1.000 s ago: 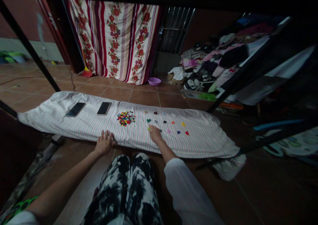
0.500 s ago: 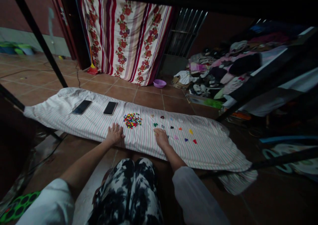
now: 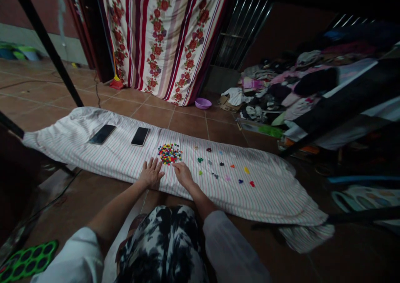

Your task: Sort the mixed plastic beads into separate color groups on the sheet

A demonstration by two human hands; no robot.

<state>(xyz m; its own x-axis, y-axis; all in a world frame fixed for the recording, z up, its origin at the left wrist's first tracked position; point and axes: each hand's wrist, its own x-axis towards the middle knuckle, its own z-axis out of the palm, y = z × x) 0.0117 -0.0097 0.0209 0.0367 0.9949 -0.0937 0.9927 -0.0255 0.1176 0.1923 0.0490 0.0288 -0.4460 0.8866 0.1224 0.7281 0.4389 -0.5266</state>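
Note:
A heap of small multicoloured beads [image 3: 169, 153] lies on a striped cloth [image 3: 275, 187] spread over a long narrow surface. My left hand [image 3: 151, 172] rests flat on the cloth just below the heap, fingers spread and holding nothing. At the heap's lower right edge is my right hand [image 3: 183, 174], its fingers pinched together at the beads; whatever sits between the fingertips is too small to make out. Right of it, little groups sorted by colour lie apart, among them a green group [image 3: 200, 160], a yellow group [image 3: 246, 170] and a red group [image 3: 252, 184].
Two phones, a larger one [image 3: 102, 134] and a smaller one [image 3: 140, 136], lie left of the beads. Beyond are a purple basin [image 3: 203, 103], a floral curtain [image 3: 162, 41] and piled clothes [image 3: 281, 87]. Dark metal bars [image 3: 46, 45] frame both sides.
My right hand has moved left from the sorted groups to the edge of the bead heap. My left hand has spread its fingers a little wider. The view has shifted slightly.

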